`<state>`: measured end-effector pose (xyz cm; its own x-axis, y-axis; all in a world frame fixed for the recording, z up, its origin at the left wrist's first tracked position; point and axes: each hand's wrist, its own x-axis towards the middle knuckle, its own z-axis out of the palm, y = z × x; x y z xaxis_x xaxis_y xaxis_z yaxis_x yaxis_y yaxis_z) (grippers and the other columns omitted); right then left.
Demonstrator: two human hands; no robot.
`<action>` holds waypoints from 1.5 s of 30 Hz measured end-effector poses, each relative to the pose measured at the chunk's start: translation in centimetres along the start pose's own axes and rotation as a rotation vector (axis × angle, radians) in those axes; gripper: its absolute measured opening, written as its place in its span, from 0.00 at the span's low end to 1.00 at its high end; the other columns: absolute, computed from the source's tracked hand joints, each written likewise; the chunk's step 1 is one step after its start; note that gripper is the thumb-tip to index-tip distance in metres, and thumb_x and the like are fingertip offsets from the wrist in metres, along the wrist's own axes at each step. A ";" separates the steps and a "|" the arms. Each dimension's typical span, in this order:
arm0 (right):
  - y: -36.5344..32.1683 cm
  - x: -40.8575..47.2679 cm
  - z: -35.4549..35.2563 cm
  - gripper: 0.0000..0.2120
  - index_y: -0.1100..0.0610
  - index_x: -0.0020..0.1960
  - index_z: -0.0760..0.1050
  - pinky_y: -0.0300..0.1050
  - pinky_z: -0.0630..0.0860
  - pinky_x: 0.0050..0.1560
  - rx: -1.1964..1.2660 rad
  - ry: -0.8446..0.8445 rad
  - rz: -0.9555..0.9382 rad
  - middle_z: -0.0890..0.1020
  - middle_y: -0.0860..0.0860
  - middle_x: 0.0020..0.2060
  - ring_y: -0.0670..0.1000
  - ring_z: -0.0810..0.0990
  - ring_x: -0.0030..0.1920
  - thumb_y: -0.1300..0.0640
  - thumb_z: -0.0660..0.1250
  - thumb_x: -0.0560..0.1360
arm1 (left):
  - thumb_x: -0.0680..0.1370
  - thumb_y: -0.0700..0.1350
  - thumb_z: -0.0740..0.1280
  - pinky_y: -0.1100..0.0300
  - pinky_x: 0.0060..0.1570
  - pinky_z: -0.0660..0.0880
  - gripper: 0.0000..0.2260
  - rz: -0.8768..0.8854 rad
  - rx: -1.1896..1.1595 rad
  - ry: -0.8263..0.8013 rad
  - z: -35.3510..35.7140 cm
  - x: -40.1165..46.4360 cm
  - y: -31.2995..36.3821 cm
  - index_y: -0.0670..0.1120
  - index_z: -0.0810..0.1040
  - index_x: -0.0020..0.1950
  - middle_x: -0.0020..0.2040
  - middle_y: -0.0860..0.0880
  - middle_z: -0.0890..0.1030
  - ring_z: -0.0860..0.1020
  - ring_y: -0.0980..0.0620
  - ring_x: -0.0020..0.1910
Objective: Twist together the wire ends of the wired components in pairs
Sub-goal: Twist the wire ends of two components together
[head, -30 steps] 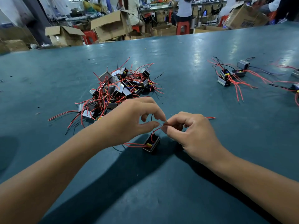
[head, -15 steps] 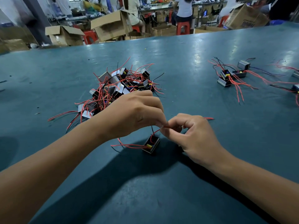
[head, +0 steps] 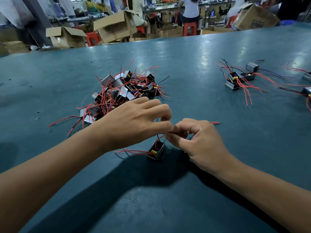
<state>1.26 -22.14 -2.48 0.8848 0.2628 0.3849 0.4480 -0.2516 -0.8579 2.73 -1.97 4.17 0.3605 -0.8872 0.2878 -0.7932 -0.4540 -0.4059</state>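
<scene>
Hands met fingertip to fingertip above component (head: 156,150) on near table (head: 193,68): left hand (head: 134,121) and right hand (head: 198,142) both pinched its red wire ends (head: 160,137). Pile of components (head: 124,91) lay far left.

Both forearms come in from the bottom corners and the hands meet in the middle, fingertips pretty much touching. Left hand (head: 134,121) is palm-down, thumb and index pinched together at its right edge, other fingers loosely curled above. Right hand (head: 200,143) has thumb and index curled into a pinch facing the left one.
</scene>
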 end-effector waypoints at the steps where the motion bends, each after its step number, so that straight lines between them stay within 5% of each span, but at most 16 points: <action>1: 0.0 0.0 0.0 0.06 0.51 0.38 0.83 0.37 0.69 0.37 -0.002 0.000 -0.004 0.77 0.45 0.31 0.43 0.71 0.33 0.59 0.76 0.71 | 0.80 0.36 0.66 0.51 0.41 0.72 0.07 0.003 0.007 -0.003 0.0 0.0 0.0 0.46 0.81 0.52 0.50 0.45 0.79 0.74 0.45 0.43; 10: -0.1 0.0 0.1 0.07 0.54 0.36 0.81 0.39 0.69 0.38 -0.026 0.009 -0.023 0.73 0.43 0.29 0.44 0.70 0.33 0.60 0.76 0.71 | 0.83 0.41 0.62 0.49 0.41 0.73 0.07 0.022 0.031 0.010 0.2 0.5 0.4 0.44 0.79 0.49 0.46 0.46 0.78 0.73 0.46 0.41; 15: -0.3 -0.1 0.0 0.12 0.46 0.34 0.78 0.37 0.68 0.39 -0.078 0.021 -0.029 0.74 0.40 0.28 0.44 0.72 0.34 0.60 0.76 0.71 | 0.81 0.45 0.62 0.47 0.45 0.76 0.10 -0.194 -0.221 0.024 0.7 0.5 1.6 0.41 0.80 0.47 0.45 0.44 0.77 0.76 0.42 0.42; 22: -0.4 -0.2 0.1 0.09 0.48 0.36 0.81 0.39 0.70 0.40 -0.092 0.065 -0.031 0.76 0.41 0.29 0.45 0.74 0.35 0.60 0.75 0.71 | 0.81 0.44 0.65 0.54 0.48 0.70 0.05 -0.620 -0.551 -0.005 0.4 0.8 3.7 0.48 0.74 0.45 0.44 0.53 0.71 0.69 0.54 0.44; 27: -0.6 -0.3 0.2 0.06 0.50 0.35 0.81 0.39 0.70 0.41 -0.109 0.067 -0.061 0.75 0.40 0.28 0.45 0.73 0.36 0.56 0.73 0.70 | 0.82 0.45 0.61 0.58 0.46 0.64 0.07 -0.771 -0.437 -0.042 -0.4 1.6 5.5 0.50 0.66 0.45 0.45 0.52 0.68 0.66 0.51 0.44; 33: -0.7 -0.3 0.0 0.07 0.54 0.36 0.82 0.43 0.71 0.42 -0.125 0.041 -0.065 0.76 0.40 0.29 0.46 0.73 0.36 0.64 0.76 0.69 | 0.81 0.43 0.60 0.58 0.47 0.67 0.08 -0.769 -0.202 -0.214 -0.8 2.8 6.2 0.50 0.61 0.47 0.47 0.52 0.63 0.64 0.51 0.45; 39: -0.8 -0.4 0.1 0.08 0.54 0.35 0.81 0.39 0.69 0.41 -0.140 0.059 -0.093 0.76 0.39 0.29 0.46 0.73 0.36 0.62 0.75 0.70 | 0.81 0.45 0.59 0.52 0.37 0.68 0.10 -1.026 -0.524 -0.297 -1.2 3.2 5.0 0.40 0.74 0.46 0.40 0.44 0.76 0.71 0.46 0.37; 45: -0.7 -0.4 0.1 0.08 0.52 0.35 0.80 0.42 0.70 0.41 -0.190 0.045 -0.107 0.78 0.41 0.29 0.48 0.74 0.36 0.60 0.76 0.71 | 0.78 0.41 0.62 0.54 0.33 0.60 0.10 -1.230 -0.840 -0.201 -0.5 3.1 5.3 0.35 0.73 0.41 0.34 0.43 0.66 0.62 0.48 0.32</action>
<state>0.53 -22.01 -2.04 0.8337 0.2567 0.4888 0.5521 -0.3964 -0.7335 -0.58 -7.08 3.40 0.9965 -0.0259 -0.0793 0.0286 -0.7871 0.6161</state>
